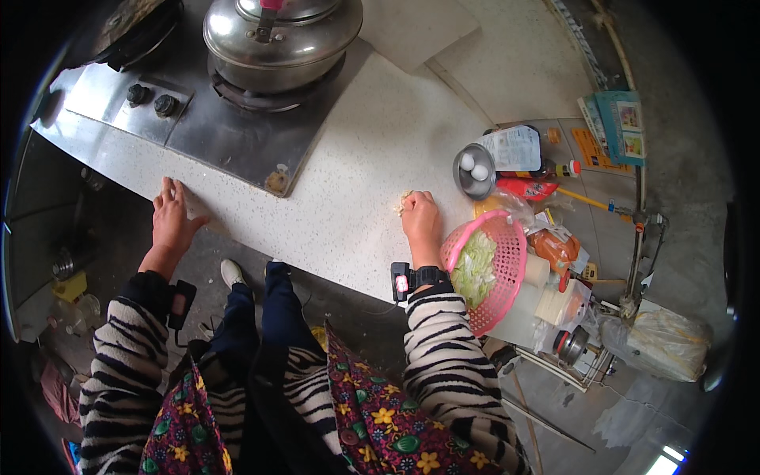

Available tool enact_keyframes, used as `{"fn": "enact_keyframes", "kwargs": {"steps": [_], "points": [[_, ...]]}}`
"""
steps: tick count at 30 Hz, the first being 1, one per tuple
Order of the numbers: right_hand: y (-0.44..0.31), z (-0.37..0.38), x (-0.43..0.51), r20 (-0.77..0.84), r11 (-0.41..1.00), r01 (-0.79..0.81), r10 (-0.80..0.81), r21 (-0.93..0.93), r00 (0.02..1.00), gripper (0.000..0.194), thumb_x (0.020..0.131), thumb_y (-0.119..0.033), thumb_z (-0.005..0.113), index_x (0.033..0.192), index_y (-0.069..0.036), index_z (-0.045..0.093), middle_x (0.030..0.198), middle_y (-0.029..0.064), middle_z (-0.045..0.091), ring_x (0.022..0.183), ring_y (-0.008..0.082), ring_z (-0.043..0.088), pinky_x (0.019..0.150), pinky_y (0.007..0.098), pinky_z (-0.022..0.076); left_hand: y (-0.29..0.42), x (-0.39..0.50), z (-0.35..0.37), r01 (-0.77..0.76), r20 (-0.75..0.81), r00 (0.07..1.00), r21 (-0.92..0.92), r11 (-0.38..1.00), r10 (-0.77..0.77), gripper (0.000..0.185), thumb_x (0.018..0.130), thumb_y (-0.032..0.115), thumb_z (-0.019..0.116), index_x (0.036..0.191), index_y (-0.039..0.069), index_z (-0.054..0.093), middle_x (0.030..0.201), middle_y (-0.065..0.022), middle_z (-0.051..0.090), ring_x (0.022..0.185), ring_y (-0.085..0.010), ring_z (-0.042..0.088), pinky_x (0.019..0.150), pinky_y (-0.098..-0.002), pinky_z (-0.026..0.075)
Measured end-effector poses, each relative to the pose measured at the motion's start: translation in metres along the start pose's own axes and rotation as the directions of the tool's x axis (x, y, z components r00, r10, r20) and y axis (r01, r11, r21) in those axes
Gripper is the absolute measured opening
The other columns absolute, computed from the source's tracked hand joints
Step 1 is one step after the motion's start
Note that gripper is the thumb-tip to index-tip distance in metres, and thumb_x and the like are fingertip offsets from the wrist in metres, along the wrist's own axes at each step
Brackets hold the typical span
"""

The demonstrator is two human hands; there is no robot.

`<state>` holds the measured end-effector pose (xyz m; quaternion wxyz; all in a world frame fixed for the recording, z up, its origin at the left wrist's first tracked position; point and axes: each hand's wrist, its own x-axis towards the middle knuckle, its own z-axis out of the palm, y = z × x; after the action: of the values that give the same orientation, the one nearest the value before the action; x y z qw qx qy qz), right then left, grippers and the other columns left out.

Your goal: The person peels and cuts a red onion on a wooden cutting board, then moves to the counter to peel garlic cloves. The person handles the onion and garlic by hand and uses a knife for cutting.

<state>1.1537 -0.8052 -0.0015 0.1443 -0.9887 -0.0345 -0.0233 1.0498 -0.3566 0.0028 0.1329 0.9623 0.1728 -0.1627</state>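
My right hand (421, 217) is closed around a small, pale, crumpled wad (404, 202), perhaps a rag or scrubber, pressed to the speckled white countertop (350, 178). Most of the wad is hidden under my fingers. Just right of that wrist, a pink perforated plastic basket (510, 249) holds pale green leaves (475, 270), probably cabbage. My left hand (173, 219) rests over the counter's front edge, thumb spread from the fingers, holding nothing. Beyond it lies the steel gas hob (237, 148) with two black knobs.
A lidded metal pot (285, 53) sits on the burner, and a dark wok (130, 29) stands at far left. Past the basket, a metal bowl (475, 184) with two eggs adjoins bottles and packets (528, 190). A gas pipe (635, 255) runs along the right.
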Motion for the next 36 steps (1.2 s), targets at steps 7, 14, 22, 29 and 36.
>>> {"fn": "enact_keyframes", "kwargs": {"steps": [7, 14, 22, 29, 36], "points": [[-0.021, 0.009, -0.051, 0.175, 0.999, 0.042, -0.047, 0.032, 0.983, 0.011, 0.084, -0.013, 0.057, 0.077, -0.006, 0.059, 0.084, 0.0125, 0.059, 0.077, 0.0365, 0.059, 0.065, 0.045, 0.0478, 0.001, 0.0, 0.0, -0.001, -0.001, 1.0, 0.016, 1.0, 0.001, 0.093, 0.065, 0.023, 0.08, 0.139, -0.004, 0.03, 0.146, -0.0256, 0.028, 0.127, -0.0408, 0.037, 0.106, -0.0406, 0.033], [-0.014, 0.005, -0.024, 0.108, 0.999, -0.031, 0.027, 0.034, 0.994, 0.009, 0.08, -0.011, 0.062, 0.074, -0.006, 0.059, 0.082, 0.0112, 0.058, 0.076, 0.0344, 0.059, 0.067, 0.0445, 0.0476, -0.001, 0.0, 0.001, 0.001, -0.005, 1.0, 0.007, 1.0, -0.001, 0.093, 0.065, 0.023, 0.08, 0.139, -0.004, 0.031, 0.146, -0.0253, 0.028, 0.126, -0.0408, 0.038, 0.106, -0.0406, 0.034], [-0.03, 0.016, -0.035, 0.234, 0.994, 0.055, -0.077, 0.097, 0.969, 0.009, 0.081, -0.011, 0.061, 0.075, -0.005, 0.058, 0.086, 0.0118, 0.058, 0.079, 0.0336, 0.059, 0.069, 0.0437, 0.0478, -0.002, 0.0, 0.002, -0.009, -0.007, 1.0, 0.02, 1.0, 0.009, 0.092, 0.065, 0.023, 0.08, 0.138, -0.004, 0.032, 0.146, -0.0253, 0.028, 0.125, -0.0407, 0.039, 0.105, -0.0407, 0.035], [-0.015, 0.028, -0.002, -0.017, 0.993, 0.077, -0.076, 0.085, 0.997, 0.008, 0.082, -0.009, 0.058, 0.075, -0.005, 0.057, 0.083, 0.0123, 0.058, 0.078, 0.0339, 0.059, 0.066, 0.0441, 0.048, -0.001, 0.0, 0.001, -0.005, -0.011, 1.0, 0.006, 1.0, 0.005, 0.093, 0.065, 0.024, 0.08, 0.138, -0.004, 0.032, 0.146, -0.026, 0.028, 0.124, -0.0415, 0.039, 0.105, -0.0412, 0.035], [-0.021, 0.029, -0.014, 0.119, 0.989, 0.052, -0.069, 0.14, 0.991, 0.009, 0.08, -0.009, 0.062, 0.073, -0.005, 0.057, 0.082, 0.0123, 0.058, 0.077, 0.0335, 0.059, 0.066, 0.0435, 0.0479, -0.003, -0.001, 0.003, -0.012, -0.014, 1.0, 0.012, 1.0, 0.013, 0.092, 0.065, 0.024, 0.08, 0.138, -0.004, 0.032, 0.146, -0.0259, 0.028, 0.124, -0.0415, 0.039, 0.105, -0.0414, 0.035]]}}
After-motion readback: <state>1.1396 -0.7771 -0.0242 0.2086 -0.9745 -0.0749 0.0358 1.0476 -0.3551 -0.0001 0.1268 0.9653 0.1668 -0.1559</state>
